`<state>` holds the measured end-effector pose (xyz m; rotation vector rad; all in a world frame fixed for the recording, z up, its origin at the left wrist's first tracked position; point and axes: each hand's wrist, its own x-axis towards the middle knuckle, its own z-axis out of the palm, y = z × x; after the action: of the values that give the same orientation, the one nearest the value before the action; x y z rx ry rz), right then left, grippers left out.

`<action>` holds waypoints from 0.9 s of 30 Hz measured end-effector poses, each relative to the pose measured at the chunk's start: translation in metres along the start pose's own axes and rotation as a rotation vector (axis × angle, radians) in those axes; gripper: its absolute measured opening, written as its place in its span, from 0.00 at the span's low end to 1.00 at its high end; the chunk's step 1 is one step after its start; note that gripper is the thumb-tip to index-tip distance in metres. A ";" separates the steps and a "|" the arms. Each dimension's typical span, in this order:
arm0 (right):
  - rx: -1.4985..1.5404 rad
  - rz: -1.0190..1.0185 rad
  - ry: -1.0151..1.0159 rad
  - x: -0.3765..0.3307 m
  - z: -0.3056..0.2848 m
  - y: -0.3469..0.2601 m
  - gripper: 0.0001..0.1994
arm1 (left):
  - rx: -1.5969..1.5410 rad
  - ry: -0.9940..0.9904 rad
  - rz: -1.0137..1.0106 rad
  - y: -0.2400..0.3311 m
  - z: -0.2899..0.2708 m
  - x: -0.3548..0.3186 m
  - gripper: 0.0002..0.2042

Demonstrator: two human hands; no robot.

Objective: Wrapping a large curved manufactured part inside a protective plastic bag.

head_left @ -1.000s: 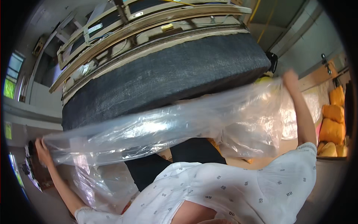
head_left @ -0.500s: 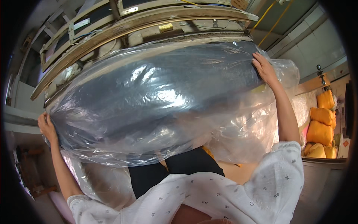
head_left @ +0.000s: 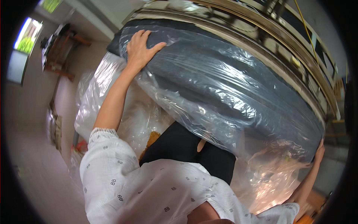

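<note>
A long dark sheet of fabric (head_left: 194,71) lies in front of me under clear plastic film (head_left: 235,106), which is creased and shiny. My left hand (head_left: 141,50) rests on the plastic at the far left end, its thumb and fingers spread. At the right end, my right hand (head_left: 319,151) is against the edge of the covered fabric. Its fingers look stretched along that edge, though it is seen nearly side-on. Loose plastic hangs over my lap and down both sides.
Behind the fabric runs a machine frame with long wooden rails (head_left: 261,28). A wooden stand (head_left: 61,56) is by the wall on the left, near a bright window (head_left: 28,35). Orange bundles (head_left: 307,219) show at the lower right edge.
The view has swung to the left. My left hand has moved from the left edge of the covered fabric onto its top, fingers spread. My right hand is now at the right end.
</note>
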<state>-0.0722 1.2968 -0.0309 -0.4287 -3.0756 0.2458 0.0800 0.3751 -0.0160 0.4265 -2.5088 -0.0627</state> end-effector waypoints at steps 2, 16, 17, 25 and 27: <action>-0.345 0.030 0.094 0.004 0.000 -0.048 0.29 | 0.048 -0.047 -0.052 -0.009 -0.014 -0.001 0.37; -0.601 -0.040 0.146 -0.071 -0.012 -0.218 0.27 | 0.120 -0.005 -0.086 -0.102 0.046 0.060 0.38; -0.458 -0.429 0.400 -0.053 -0.013 -0.185 0.22 | 0.061 -0.090 -0.105 -0.082 0.051 0.073 0.39; 0.131 -0.968 0.049 -0.167 0.030 -0.417 0.24 | -0.602 0.665 -0.179 -0.066 0.006 0.070 0.14; 0.127 -0.968 0.063 -0.146 0.034 -0.414 0.24 | -0.553 0.880 -0.168 -0.092 -0.001 0.029 0.05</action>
<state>-0.0446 0.8585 0.0009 1.0012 -2.7716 0.3559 0.0851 0.2785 -0.0121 0.3270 -1.5031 -0.5036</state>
